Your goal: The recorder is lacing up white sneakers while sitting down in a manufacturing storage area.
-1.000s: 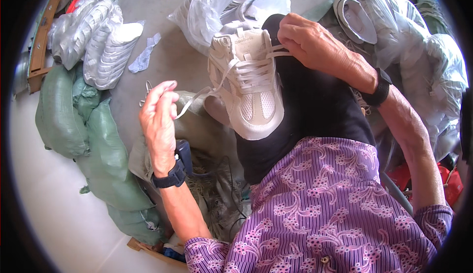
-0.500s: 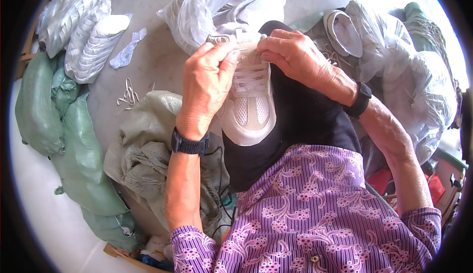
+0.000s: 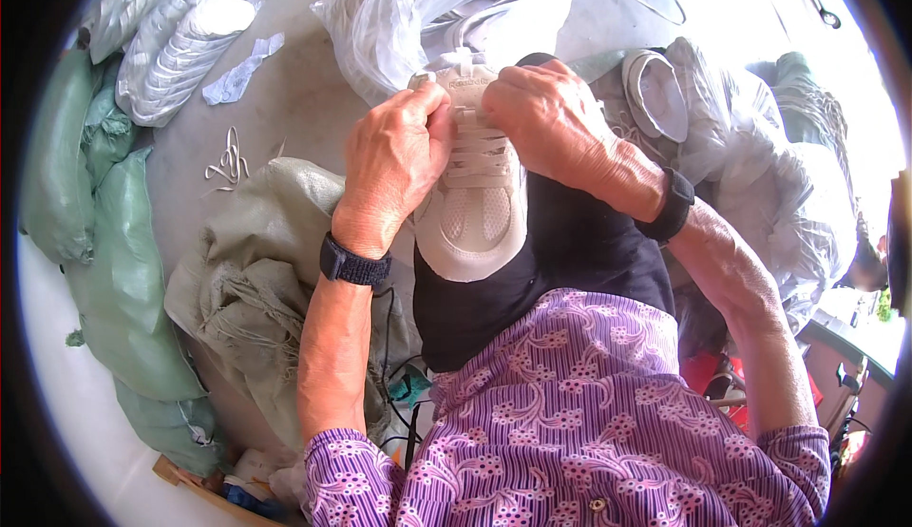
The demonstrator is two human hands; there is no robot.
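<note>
Pulling evenly should keep the laces flat; left hand and right hand curl their fingers over the far part of the shoe, what they pinch hidden.

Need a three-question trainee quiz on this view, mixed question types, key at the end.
1. Multiple choice: the left hand and right hand are both at which thing? A) a beige sack B) a laced shoe C) a clear plastic bag
2. True or false: the shoe's toe points toward the purple patterned shirt.
3. Fill in the colour: the sacks along the picture's left edge are ___.

Key: 1. B; 2. True; 3. green
</note>
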